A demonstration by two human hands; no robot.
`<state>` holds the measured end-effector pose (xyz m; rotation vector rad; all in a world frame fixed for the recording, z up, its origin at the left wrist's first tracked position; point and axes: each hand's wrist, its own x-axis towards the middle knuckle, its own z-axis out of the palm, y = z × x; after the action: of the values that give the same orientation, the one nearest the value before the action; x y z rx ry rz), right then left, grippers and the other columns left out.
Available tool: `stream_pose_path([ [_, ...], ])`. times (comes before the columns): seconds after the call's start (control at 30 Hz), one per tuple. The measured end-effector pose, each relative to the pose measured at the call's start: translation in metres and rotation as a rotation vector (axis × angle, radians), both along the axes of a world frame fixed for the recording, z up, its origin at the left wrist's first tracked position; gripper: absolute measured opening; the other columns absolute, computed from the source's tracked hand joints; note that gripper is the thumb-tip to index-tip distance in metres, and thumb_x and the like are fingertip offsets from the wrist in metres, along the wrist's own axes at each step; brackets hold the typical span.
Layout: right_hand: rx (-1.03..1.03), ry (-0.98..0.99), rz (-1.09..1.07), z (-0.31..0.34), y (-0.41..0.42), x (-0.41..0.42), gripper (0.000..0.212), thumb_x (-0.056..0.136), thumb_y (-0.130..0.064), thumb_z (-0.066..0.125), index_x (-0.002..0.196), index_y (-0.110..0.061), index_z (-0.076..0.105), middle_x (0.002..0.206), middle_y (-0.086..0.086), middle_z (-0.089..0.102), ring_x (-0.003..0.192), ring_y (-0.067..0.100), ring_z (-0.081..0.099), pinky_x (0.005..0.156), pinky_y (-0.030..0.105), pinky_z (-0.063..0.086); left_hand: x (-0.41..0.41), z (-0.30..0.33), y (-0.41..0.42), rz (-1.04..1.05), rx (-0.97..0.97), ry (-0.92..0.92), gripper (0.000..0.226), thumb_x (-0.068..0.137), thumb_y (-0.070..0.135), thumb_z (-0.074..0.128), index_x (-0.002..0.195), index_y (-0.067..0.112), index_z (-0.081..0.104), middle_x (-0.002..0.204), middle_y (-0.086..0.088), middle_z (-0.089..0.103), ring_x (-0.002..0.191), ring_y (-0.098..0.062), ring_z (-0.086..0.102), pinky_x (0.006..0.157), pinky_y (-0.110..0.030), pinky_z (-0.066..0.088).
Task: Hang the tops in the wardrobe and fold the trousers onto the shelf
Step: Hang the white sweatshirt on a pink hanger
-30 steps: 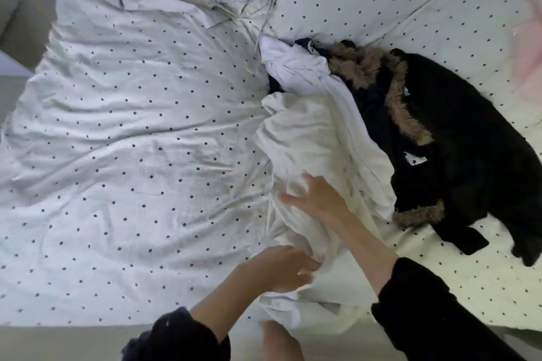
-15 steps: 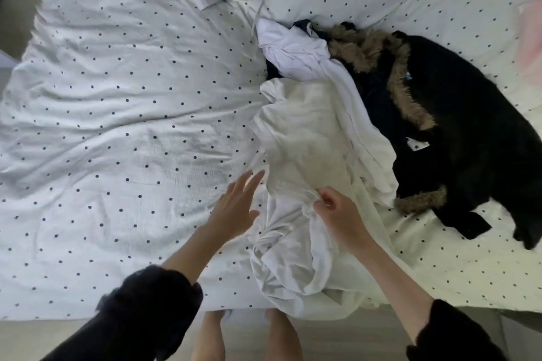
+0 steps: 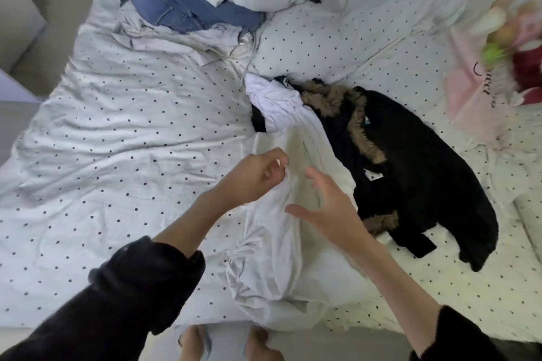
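Note:
A crumpled white garment (image 3: 272, 249) lies on the polka-dot bed (image 3: 117, 138), hanging over the front edge. My left hand (image 3: 252, 176) pinches a fold of it near its upper part, fingers curled. Spread-fingered, my right hand (image 3: 325, 208) hovers just above the same garment and holds nothing. A black jacket with brown fur trim (image 3: 410, 161) lies to the right, partly under another white top (image 3: 278, 102). Blue jeans (image 3: 181, 9) sit at the head of the bed under white bedding.
A pink bag (image 3: 475, 91) and blurred colourful items sit at the bed's right edge. A beige cushion or sofa (image 3: 26, 23) stands at the left. My bare feet (image 3: 228, 343) are on the floor at the bed's front edge.
My left hand moved right from the sheet and took hold of a fold of the white garment. My right hand let go and opened. The view tilted up, showing the jeans.

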<state>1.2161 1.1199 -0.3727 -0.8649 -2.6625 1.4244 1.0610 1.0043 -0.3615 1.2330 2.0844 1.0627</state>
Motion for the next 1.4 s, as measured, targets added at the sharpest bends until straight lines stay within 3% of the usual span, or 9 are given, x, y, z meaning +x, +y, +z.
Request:
stream_pose_path([
  [0.07, 0.223, 0.13, 0.009, 0.029, -0.011, -0.02, 0.013, 0.082, -0.038, 0.068, 0.088, -0.034, 0.057, 0.083, -0.021, 0.06, 0.078, -0.005, 0.054, 0.074, 0.012, 0.038, -0.006, 0.036, -0.005, 0.038, 0.062, -0.035, 0.005, 0.093, 0.007, 0.052, 0.095, 0.01, 0.056, 0.059, 0.012, 0.047, 0.05, -0.004, 0.041, 0.056, -0.016, 0.037],
  [0.17, 0.262, 0.343, -0.03, 0.08, -0.021, -0.045, 0.049, 0.084, -0.008, 0.063, 0.057, -0.036, 0.032, 0.048, -0.01, 0.04, 0.051, 0.005, 0.039, 0.051, 0.016, 0.029, -0.018, 0.098, -0.028, 0.055, 0.127, -0.073, 0.014, 0.092, 0.007, 0.053, 0.085, 0.019, 0.052, 0.055, 0.013, 0.049, 0.052, -0.004, 0.039, 0.055, -0.015, 0.036],
  [0.37, 0.246, 0.546, 0.129, 0.221, -0.078, -0.099, 0.006, 0.085, -0.009, 0.062, 0.086, -0.012, 0.068, 0.073, 0.004, 0.068, 0.072, 0.023, 0.062, 0.071, 0.033, 0.046, -0.044, 0.228, -0.12, 0.232, 0.304, -0.004, 0.019, 0.095, 0.006, 0.049, 0.082, 0.019, 0.052, 0.058, 0.004, 0.042, 0.059, -0.011, 0.039, 0.06, -0.028, 0.035],
  [0.53, 0.217, 0.689, 0.297, 0.314, -0.185, -0.137, 0.01, 0.081, -0.005, 0.068, 0.086, -0.013, 0.07, 0.072, -0.013, 0.063, 0.075, 0.008, 0.063, 0.081, 0.026, 0.048, -0.048, 0.31, -0.248, 0.345, 0.381, 0.117, 0.017, 0.095, 0.002, 0.049, 0.082, 0.013, 0.053, 0.063, -0.001, 0.052, 0.057, -0.007, 0.049, 0.06, -0.018, 0.046],
  [0.67, 0.287, 0.782, 0.457, 0.366, -0.286, -0.159, 0.01, 0.079, -0.01, 0.069, 0.086, -0.016, 0.074, 0.068, -0.016, 0.062, 0.063, -0.006, 0.054, 0.069, 0.013, 0.043, -0.043, 0.344, -0.36, 0.493, 0.472, 0.162, 0.014, 0.094, 0.004, 0.05, 0.083, 0.012, 0.054, 0.057, 0.007, 0.055, 0.057, -0.005, 0.051, 0.064, -0.017, 0.046],
  [0.83, 0.337, 0.875, 0.622, 0.394, -0.409, -0.186, 0.013, 0.077, -0.009, 0.067, 0.083, -0.018, 0.075, 0.078, -0.008, 0.064, 0.072, 0.008, 0.056, 0.078, 0.031, 0.048, -0.027, 0.343, -0.483, 0.689, 0.524, 0.144, 0.004, 0.089, 0.009, 0.059, 0.091, 0.012, 0.058, 0.077, -0.006, 0.062, 0.072, -0.017, 0.061, 0.077, -0.032, 0.052],
  [1.07, 0.201, 0.867, 0.777, 0.392, -0.548, -0.242, 0.01, 0.077, -0.007, 0.068, 0.082, -0.012, 0.075, 0.08, -0.002, 0.068, 0.084, 0.02, 0.065, 0.084, 0.034, 0.049, -0.029, 0.29, -0.604, 1.108, 0.269, 0.301, 0.01, 0.084, 0.018, 0.07, 0.089, 0.013, 0.063, 0.08, 0.003, 0.067, 0.074, -0.011, 0.06, 0.07, -0.016, 0.044],
  [1.23, 0.026, 0.861, 0.857, 0.4, -0.626, -0.305, 0.018, 0.076, -0.009, 0.071, 0.069, -0.025, 0.068, 0.072, -0.012, 0.066, 0.08, 0.011, 0.063, 0.077, 0.022, 0.046, -0.065, 0.284, -0.687, 1.294, -0.031, 0.378, 0.014, 0.087, 0.025, 0.063, 0.093, 0.013, 0.064, 0.085, -0.007, 0.068, 0.081, -0.024, 0.062, 0.071, -0.029, 0.047],
  [1.4, -0.095, 0.839, 0.82, 0.422, -0.675, -0.405, 0.012, 0.077, -0.008, 0.071, 0.073, -0.019, 0.069, 0.075, -0.005, 0.067, 0.084, 0.013, 0.061, 0.09, 0.034, 0.049, -0.13, 0.328, -0.781, 1.404, -0.17, 0.392, 0.02, 0.083, 0.015, 0.066, 0.064, 0.018, 0.061, 0.06, 0.005, 0.055, 0.058, -0.01, 0.049, 0.05, -0.013, 0.034],
])
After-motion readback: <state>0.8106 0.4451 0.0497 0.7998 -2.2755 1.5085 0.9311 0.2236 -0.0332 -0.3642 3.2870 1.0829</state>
